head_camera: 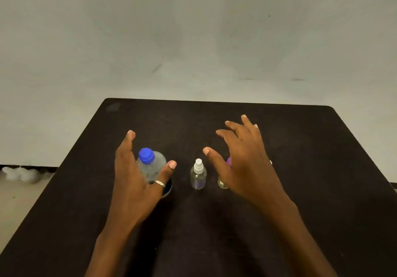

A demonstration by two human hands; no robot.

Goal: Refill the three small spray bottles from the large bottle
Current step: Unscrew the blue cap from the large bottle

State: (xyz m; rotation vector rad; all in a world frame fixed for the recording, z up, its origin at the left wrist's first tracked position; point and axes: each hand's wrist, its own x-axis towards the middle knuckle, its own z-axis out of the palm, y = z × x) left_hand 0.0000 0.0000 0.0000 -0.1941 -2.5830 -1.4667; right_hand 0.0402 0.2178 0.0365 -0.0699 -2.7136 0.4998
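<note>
**2 hands spread over the bottles, neither one gripping**

I am watching from a distance through the head camera, which is looking down on a dark table (300, 147) set against a pale wall (193, 40).

Item 1: the large bottle (153, 165) is standing upright at the left end of the row. It is clear, and its blue cap (146, 156) is sitting on top. The left hand (133, 182) is hovering in front of it, with the fingers straight on the bottle's left and the thumb stretched out on its right. The bottle is showing in the gap between them. No finger is curling round it, and the hand is lying spread and relaxed. I cannot tell whether the palm is touching the bottle. A ring (160, 183) is showing on the thumb. A blue edge is showing just below the ring, and I cannot tell what it belongs to.

Item 2: the white-pump spray bottle (198, 175) is standing upright between the 2 hands and is touching neither.

Item 3: the purple-topped spray bottle (223, 184) is standing just beside it on the right. The right hand (247, 165) is hiding most of it, leaving only the top and part of the base in view. That hand is hovering with its fingers spread and straight, holding nothing.

Item 4: a white speck (270, 162) is peeking out past the right hand's far edge. I cannot tell whether it is the 3rd spray bottle.
</note>
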